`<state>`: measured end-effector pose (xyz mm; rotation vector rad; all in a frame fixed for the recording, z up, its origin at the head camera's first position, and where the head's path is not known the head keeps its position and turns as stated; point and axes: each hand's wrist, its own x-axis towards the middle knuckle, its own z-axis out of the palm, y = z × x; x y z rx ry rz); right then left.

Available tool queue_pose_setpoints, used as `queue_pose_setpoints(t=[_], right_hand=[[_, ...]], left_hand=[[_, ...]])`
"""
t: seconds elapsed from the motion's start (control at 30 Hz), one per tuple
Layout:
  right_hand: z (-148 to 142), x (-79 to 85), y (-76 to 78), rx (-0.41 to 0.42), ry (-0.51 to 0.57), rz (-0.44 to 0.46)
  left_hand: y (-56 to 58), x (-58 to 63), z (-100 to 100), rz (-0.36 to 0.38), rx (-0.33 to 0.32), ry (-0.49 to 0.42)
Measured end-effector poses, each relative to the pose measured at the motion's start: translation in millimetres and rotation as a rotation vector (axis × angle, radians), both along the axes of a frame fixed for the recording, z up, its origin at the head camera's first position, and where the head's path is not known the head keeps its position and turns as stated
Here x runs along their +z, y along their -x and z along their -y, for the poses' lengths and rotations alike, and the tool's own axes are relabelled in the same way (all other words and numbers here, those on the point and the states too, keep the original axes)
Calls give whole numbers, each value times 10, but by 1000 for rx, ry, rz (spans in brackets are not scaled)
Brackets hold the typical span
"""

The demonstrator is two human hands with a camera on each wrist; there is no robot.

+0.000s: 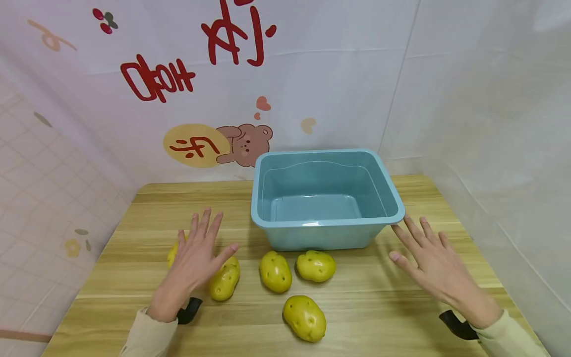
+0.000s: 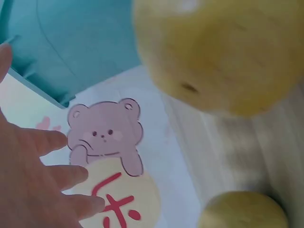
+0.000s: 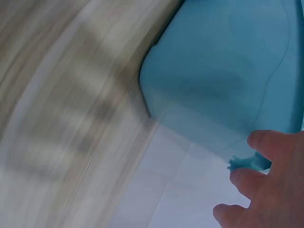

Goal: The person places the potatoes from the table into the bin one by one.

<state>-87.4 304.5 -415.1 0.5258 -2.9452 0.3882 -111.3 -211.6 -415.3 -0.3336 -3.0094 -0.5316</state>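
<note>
Fingers spread, my left hand [image 1: 196,258] hovers over the left side of the table, palm down and holding nothing. One yellow potato [image 1: 224,278] shows by its thumb, and a second potato [image 1: 171,254] is mostly hidden behind the hand. In the left wrist view a potato [image 2: 223,52] looms large beside the straight fingers. My right hand [image 1: 437,265], also spread and holding nothing, is at the right of a light blue plastic bin [image 1: 321,237]. Its fingertips overlap the bin's front right corner in the head view. Nothing lies inside the bin.
In front of the bin lie three more potatoes: one upright oval potato [image 1: 275,271], a sideways potato [image 1: 315,266] and a nearer potato [image 1: 305,319]. The wooden table [image 1: 370,317] meets a white printed wall cloth [image 1: 339,99] behind the bin and at both sides.
</note>
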Motion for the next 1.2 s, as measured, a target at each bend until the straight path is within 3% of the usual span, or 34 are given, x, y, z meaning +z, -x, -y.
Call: queue_pose_setpoints(t=[0.3,0.53,0.8,1.2], right_hand=[[159,30,-144,61,-8,-37],[303,38,-211,105,-7,-35],[457,21,-303,152,-6,-43],[833,-102,-329,321,-8,-109]], left_hand=[[100,223,-246,-108,-75,-48],[173,376,-450,-78,-116,-110],[253,422,-593,-74,-150,-157],[338,397,-727,-60,-170,-124]])
